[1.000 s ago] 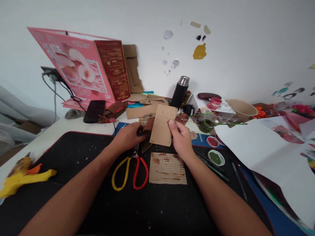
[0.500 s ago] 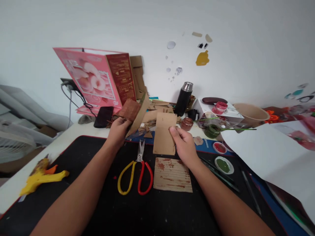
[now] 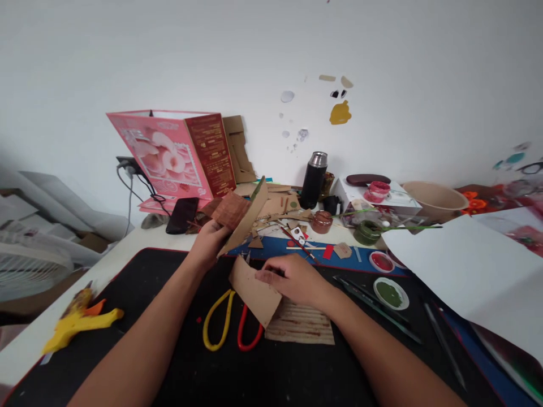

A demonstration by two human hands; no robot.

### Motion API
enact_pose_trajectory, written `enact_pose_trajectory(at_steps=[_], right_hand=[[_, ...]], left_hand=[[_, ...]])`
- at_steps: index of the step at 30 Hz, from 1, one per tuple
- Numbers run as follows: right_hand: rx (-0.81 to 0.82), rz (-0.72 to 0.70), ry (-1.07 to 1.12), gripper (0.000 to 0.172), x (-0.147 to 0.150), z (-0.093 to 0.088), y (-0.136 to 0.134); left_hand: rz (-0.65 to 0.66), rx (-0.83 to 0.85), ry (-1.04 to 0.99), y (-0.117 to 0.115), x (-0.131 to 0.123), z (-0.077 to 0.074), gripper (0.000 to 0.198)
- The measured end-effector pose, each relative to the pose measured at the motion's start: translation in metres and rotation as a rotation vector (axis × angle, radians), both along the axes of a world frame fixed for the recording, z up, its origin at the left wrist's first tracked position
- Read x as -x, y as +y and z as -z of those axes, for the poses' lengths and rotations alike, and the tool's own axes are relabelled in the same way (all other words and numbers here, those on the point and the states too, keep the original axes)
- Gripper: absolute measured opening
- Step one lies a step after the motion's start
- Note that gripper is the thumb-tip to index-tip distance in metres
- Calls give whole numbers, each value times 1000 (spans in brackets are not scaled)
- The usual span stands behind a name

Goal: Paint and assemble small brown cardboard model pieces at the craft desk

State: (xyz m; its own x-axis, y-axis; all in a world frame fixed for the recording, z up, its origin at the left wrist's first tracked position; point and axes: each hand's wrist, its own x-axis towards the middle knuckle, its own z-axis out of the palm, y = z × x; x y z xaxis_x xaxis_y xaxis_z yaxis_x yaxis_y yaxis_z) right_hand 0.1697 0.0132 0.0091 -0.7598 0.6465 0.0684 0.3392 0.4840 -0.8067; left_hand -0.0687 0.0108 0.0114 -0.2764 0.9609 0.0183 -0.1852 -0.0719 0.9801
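Note:
My left hand [image 3: 208, 242] is closed on a cardboard model [image 3: 248, 217] that has a brown-painted block on one side and a flat, tilted panel with a green edge. In my right hand [image 3: 292, 277] is a plain cardboard piece [image 3: 255, 291], gripped near its right edge and slanting over the scissors [image 3: 218, 328]. The yellow and red scissor handles show below it, while the blades are mostly covered. A corrugated cardboard sheet [image 3: 303, 325] with brown paint streaks lies on the black mat, partly under my right wrist and the held piece.
A yellow glue gun [image 3: 80, 319] lies at the left and a phone [image 3: 182, 216] behind my left hand. A black thermos [image 3: 314, 181], paint jars [image 3: 321, 221] and cardboard scraps stand or lie along the back. A dish of green paint [image 3: 390, 294] and pens are at the right.
My right hand has brought the cardboard piece down and left, turning it from upright to slanted across the scissors. My left hand keeps the model. The camera view has shifted slightly.

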Motion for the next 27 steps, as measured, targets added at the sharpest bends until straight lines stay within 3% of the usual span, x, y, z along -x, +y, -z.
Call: enact_pose_trajectory(at_steps=[4, 11, 16, 27], right_hand=[[-10, 109, 45, 38, -3, 1, 4], [337, 222, 332, 42, -5, 6, 14], [495, 270, 513, 55, -2, 5, 19], [549, 245, 671, 52, -5, 1, 21]], left_hand=[[39, -57, 136, 0, 1, 0, 55], [106, -70, 307, 1, 7, 6, 64], [151, -88, 312, -4, 1, -2, 55], [264, -2, 289, -13, -10, -18, 47]])
